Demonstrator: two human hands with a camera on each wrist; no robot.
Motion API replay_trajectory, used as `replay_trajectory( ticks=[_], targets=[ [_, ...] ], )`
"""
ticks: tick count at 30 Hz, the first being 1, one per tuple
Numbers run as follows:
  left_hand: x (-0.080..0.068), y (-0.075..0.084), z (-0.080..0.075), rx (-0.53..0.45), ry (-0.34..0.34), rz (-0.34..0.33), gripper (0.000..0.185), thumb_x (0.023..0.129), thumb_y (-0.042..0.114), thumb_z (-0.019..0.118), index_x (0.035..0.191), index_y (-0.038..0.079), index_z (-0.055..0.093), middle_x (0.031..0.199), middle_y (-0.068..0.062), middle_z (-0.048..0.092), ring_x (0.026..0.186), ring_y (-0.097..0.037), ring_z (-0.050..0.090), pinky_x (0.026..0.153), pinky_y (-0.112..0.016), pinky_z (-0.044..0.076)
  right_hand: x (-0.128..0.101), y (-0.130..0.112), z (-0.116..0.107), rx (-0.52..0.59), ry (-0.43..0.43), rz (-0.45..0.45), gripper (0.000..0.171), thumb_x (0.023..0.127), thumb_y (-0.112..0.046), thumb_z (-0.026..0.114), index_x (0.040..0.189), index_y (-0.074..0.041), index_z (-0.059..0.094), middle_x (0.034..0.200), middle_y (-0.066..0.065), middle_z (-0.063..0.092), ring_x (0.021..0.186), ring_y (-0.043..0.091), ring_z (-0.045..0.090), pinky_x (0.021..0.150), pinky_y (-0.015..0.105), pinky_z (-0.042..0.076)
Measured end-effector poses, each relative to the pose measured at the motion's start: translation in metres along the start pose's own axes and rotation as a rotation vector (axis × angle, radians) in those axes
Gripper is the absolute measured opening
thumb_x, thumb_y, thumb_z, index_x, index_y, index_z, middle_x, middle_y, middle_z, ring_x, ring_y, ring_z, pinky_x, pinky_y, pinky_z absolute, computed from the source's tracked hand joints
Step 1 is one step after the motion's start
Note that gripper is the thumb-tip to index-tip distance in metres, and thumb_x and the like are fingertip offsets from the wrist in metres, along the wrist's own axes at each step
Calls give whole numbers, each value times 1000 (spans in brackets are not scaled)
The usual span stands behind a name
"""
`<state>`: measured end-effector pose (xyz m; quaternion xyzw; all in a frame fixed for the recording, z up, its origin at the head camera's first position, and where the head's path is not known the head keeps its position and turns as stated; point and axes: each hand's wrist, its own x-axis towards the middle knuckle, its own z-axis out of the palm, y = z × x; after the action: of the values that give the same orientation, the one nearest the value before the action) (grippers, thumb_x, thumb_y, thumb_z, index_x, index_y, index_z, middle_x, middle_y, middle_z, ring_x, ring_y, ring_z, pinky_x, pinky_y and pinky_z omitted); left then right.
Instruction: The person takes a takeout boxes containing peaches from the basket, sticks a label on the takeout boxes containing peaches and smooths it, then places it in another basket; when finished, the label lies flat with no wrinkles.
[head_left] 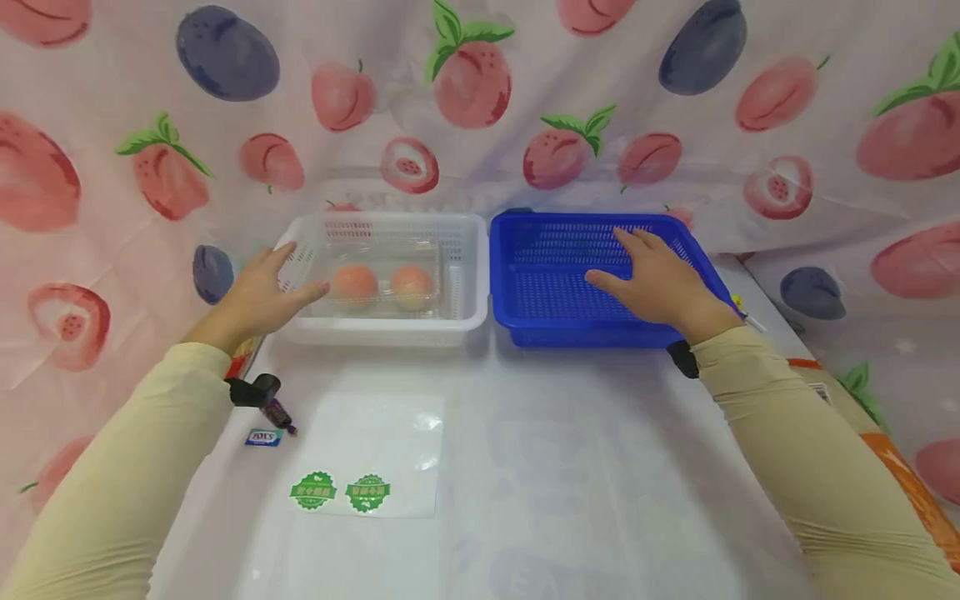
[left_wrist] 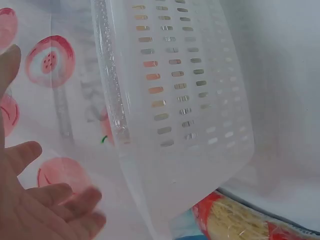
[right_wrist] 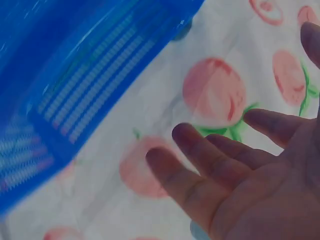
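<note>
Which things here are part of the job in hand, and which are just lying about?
In hand:
left hand at the white basket
clear box holding two peaches
right hand over the blue basket

Lying about:
clear bag with two green stickers
small blue packet

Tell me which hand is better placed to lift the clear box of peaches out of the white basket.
Left. The left hand is open at the white basket's left rim, beside the clear box. The right hand lies open over the blue basket, farther away.
</note>
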<state>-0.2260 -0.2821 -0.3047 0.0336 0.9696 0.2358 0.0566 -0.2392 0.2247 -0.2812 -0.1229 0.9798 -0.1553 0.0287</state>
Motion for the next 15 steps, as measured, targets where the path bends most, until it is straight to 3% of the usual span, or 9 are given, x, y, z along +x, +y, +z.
replay_trajectory(
  ticks=[3,7,10,15],
  targets=[
    [4,-4,2,-18,15,9,99,95,65,52,160,5,10,159,-35,8,140,-55,22,107,-72,23,13,-11,12,93,14,-46,93,96,-63,52,158,-1,21,160,27,22,147,43,17,115,61,18],
    [12,-7,4,-63,27,-3,95,95,64,52,161,7,14,156,-32,25,135,-50,38,105,-66,33,35,-31,28,207,16,-98,84,97,-53,58,157,-2,26,157,24,30,138,42,38,111,56,32],
    [17,-11,5,-79,-4,-25,95,95,67,48,161,7,15,155,-33,28,136,-49,37,106,-65,33,51,-49,40,270,2,-126,81,97,-48,61,157,-3,29,156,21,34,129,39,50,105,53,42],
    [23,-16,8,-106,-74,-46,94,95,67,47,160,6,17,157,-30,25,140,-49,31,108,-65,31,70,-86,59,338,-19,-156,76,96,-41,65,156,-6,33,153,17,41,121,33,56,96,47,50]
  ],
)
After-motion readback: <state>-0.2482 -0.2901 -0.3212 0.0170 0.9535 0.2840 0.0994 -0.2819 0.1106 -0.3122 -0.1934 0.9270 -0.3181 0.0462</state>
